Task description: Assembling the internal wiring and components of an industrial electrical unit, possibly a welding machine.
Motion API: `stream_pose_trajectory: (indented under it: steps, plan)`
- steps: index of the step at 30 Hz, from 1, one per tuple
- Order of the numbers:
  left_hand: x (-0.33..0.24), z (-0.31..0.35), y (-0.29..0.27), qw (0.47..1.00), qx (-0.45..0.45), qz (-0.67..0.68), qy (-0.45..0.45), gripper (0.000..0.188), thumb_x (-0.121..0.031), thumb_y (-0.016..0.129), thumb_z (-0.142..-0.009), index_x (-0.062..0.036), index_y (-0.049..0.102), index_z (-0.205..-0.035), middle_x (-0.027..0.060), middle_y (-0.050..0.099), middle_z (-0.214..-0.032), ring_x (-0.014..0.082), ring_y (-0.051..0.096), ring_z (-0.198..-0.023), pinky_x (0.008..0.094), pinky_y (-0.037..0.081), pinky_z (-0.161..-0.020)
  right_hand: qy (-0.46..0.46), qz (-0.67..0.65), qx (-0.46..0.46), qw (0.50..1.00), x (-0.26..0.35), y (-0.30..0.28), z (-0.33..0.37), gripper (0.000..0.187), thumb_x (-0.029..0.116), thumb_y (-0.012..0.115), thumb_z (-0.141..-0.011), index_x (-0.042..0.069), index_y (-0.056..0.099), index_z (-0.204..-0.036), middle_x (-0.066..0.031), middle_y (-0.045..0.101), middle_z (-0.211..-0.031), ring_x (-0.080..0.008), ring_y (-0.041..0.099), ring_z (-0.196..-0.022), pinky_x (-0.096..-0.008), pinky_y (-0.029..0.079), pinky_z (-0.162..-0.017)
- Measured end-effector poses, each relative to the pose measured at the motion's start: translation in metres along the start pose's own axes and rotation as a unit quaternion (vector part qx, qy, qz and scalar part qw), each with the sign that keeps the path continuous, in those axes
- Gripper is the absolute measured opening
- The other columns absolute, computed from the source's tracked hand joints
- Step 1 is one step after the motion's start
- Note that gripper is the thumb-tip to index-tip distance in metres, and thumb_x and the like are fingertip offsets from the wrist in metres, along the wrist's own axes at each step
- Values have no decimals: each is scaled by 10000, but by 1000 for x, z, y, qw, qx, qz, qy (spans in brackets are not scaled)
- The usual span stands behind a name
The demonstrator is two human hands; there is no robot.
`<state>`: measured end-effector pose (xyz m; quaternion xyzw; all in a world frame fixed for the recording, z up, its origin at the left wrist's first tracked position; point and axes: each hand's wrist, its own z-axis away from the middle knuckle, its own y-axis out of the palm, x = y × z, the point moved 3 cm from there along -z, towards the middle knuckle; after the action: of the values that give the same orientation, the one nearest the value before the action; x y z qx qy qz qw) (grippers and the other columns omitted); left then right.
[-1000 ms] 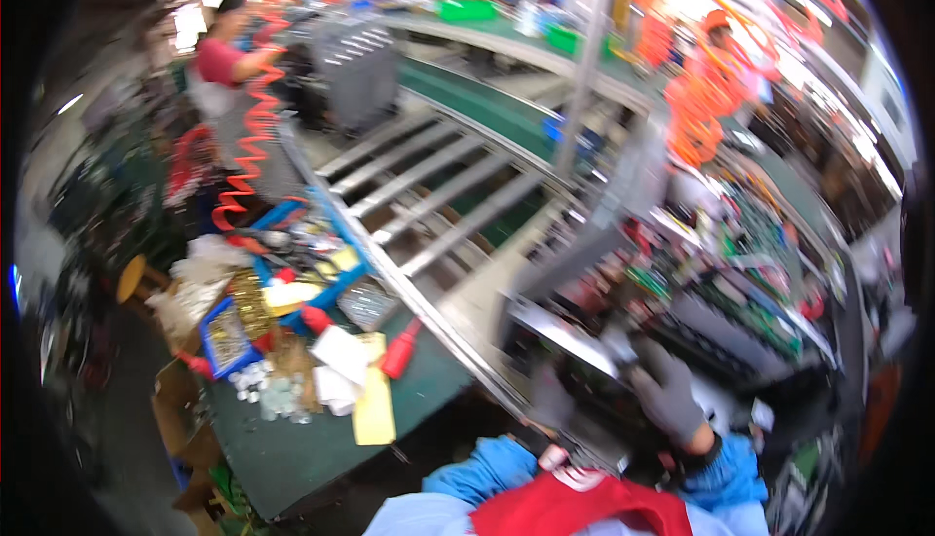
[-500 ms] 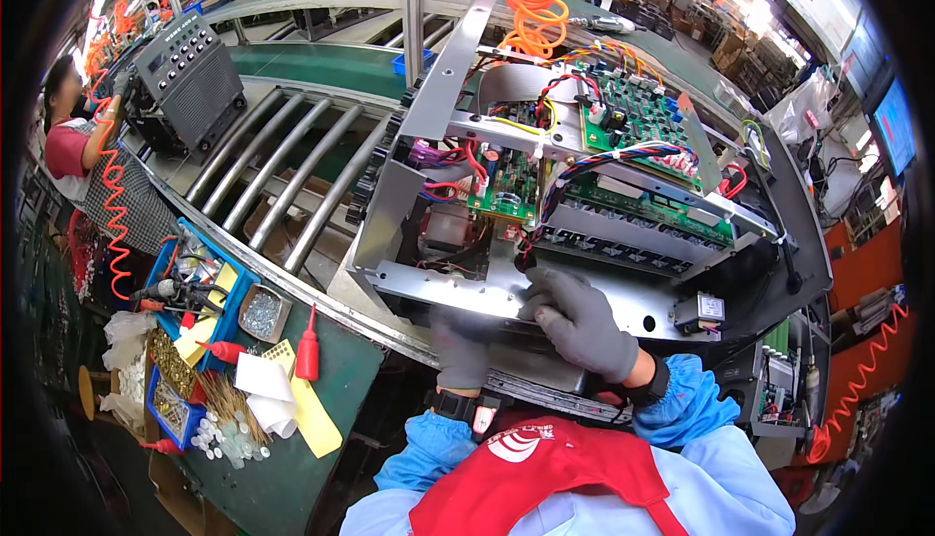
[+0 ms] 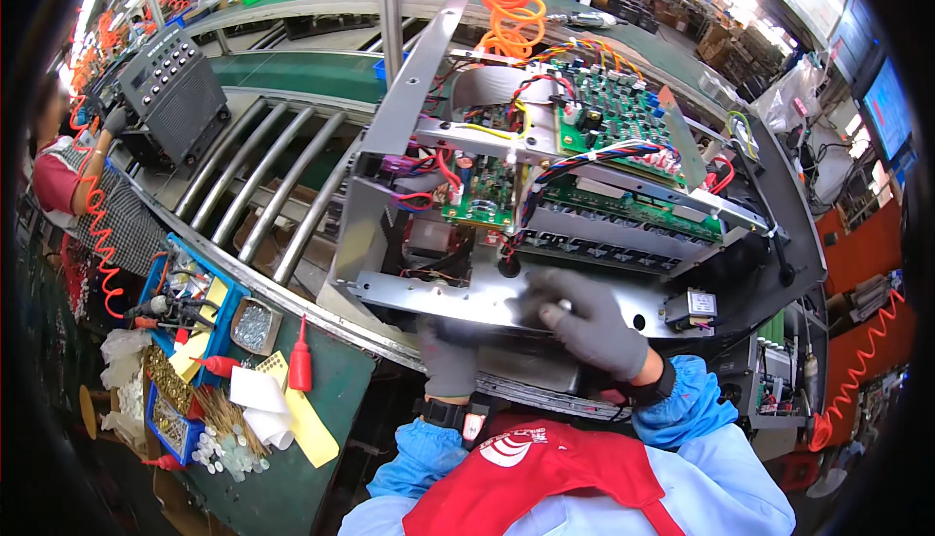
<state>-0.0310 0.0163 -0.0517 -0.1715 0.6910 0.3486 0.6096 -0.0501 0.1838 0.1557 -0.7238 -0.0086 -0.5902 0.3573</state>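
An opened metal chassis (image 3: pixel 604 278) lies in front of me, with green circuit boards (image 3: pixel 618 108), wire bundles and a heat-sink block inside. My right hand (image 3: pixel 594 327), in a grey glove, is over the chassis's bare floor near its front rail. Its fingers are curled and partly blurred; a small bright spot shows at the thumb, too small to name. At the front rail (image 3: pixel 438 297) is my left hand (image 3: pixel 448 359), also gloved; its fingers are dark, blurred and partly hidden there. A small transformer (image 3: pixel 691 310) sits to the right of my right hand.
Metal rollers (image 3: pixel 263 185) run off to the left, toward a finished-looking grey unit (image 3: pixel 170 93) and another person (image 3: pixel 63 181). On the green bench at left stand blue bins (image 3: pixel 219 327), a red squeeze bottle (image 3: pixel 300 366) and a screw tray (image 3: pixel 255 327). An orange coiled hose (image 3: pixel 511 5) hangs behind the chassis.
The whole view has shifted a little, so the chassis sits slightly farther left. My right hand has turned slightly, its fingertips still near the front rail. My left hand stays at the rail.
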Motion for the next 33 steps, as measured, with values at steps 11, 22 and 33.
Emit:
stream_pose_trajectory:
  steps: [11, 22, 33]
  plan:
    - [-22, -3, -3, 882, 68, 343, -316, 261, -139, 664, -838, -103, 600, -1089, 21, 624, -994, 148, 612, -899, 323, 520, -792, 30, 313, -38, 949, -13, -52, 21, 254, 205, 592, -867, 125, 652, -1101, -146, 635, -967, -384, 626, -854, -464, 508, -750]
    - [-9, -2, -5, 832, 51, 403, -379, 245, -394, 565, -884, -161, 639, -862, 5, 610, -817, 189, 534, -767, 416, 448, -728, 44, 461, 22, 886, -19, -38, 11, 203, 216, 602, -858, 147, 672, -1036, -135, 632, -929, -359, 632, -826, -468, 509, -724]
    - [-11, -2, -4, 844, -5, 394, -363, 249, -340, 545, -908, -168, 571, -730, -18, 511, -675, 159, 490, -667, 349, 433, -667, -2, 506, 18, 862, -28, -39, 7, 148, 207, 610, -823, 106, 646, -926, -153, 623, -861, -357, 639, -726, -466, 520, -653]
